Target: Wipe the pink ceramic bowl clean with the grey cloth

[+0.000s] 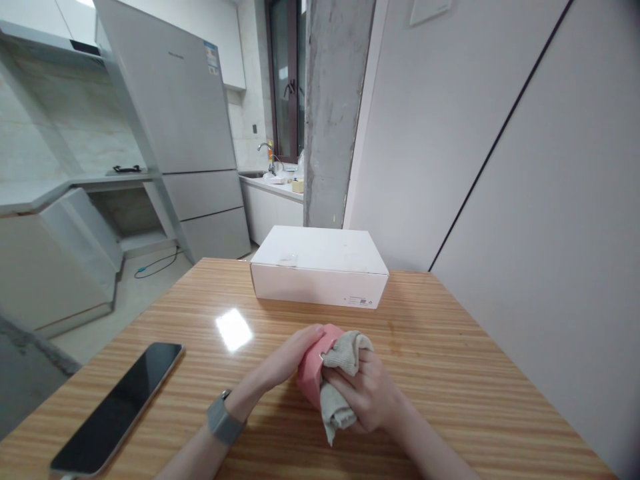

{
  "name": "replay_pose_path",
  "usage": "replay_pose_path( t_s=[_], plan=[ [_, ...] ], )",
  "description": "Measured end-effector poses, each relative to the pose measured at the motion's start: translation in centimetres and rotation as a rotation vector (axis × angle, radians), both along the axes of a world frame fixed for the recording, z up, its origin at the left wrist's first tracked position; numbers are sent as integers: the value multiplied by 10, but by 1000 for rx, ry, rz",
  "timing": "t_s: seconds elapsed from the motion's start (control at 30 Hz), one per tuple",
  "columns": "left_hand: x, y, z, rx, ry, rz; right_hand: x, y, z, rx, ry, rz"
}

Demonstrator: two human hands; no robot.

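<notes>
A pink, smooth-sided object (311,373), perhaps a cup or small pot, is tilted over the table in front of me. My left hand (295,350) holds it from the left side, its fingers reaching over the top. Bunched in my right hand (367,393) is a grey-beige cloth (337,403), pressed against the right side of the pink object. Part of the cloth hangs below my fingers and part folds over them. The cloth and my right hand hide much of the pink object's near right side, so its opening cannot be made out.
A white cardboard box (315,283) stands on the wood-grain table (425,347) beyond my hands. A smartphone (120,410) lies at the left edge with a cable end at its bottom. A white wall (480,87) borders the table's right side. A fridge (170,93) stands behind at left.
</notes>
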State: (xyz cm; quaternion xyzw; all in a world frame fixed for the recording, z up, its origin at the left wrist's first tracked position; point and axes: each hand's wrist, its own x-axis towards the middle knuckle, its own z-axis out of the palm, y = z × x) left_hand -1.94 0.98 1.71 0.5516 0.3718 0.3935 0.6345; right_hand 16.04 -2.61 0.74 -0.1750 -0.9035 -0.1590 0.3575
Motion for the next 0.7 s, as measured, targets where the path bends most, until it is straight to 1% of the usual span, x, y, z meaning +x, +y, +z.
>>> replay_pose_path(
  t_s=[0.1, 0.17, 0.3, 0.37, 0.43, 0.5, 0.6, 0.67, 0.7],
  plan=[
    [0, -1, -5, 39, -42, 0, 5, 2, 0, 10, -19, -51],
    [0, -2, -6, 44, -93, -7, 8, 4, 0, -15, 1, -95],
    [9, -5, -10, -89, -247, -42, 10, 11, 0, -131, 62, -178],
    [14, -4, -14, -154, -364, -53, 11, 14, -1, -103, 68, -185],
    [17, -2, -17, -194, -456, -34, 12, 15, -2, -10, 49, -151],
    [17, 1, -19, -245, -477, -25, 11, 13, -3, 71, 20, -88],
    [13, 3, -15, -333, -395, -40, 6, 7, -3, 92, 1, 12],
    [11, 4, -12, -350, -331, -30, 1, 3, -1, 81, 12, 51],
    [10, 4, -10, -333, -292, -9, 0, 1, -1, 79, 19, 62]
  ],
)
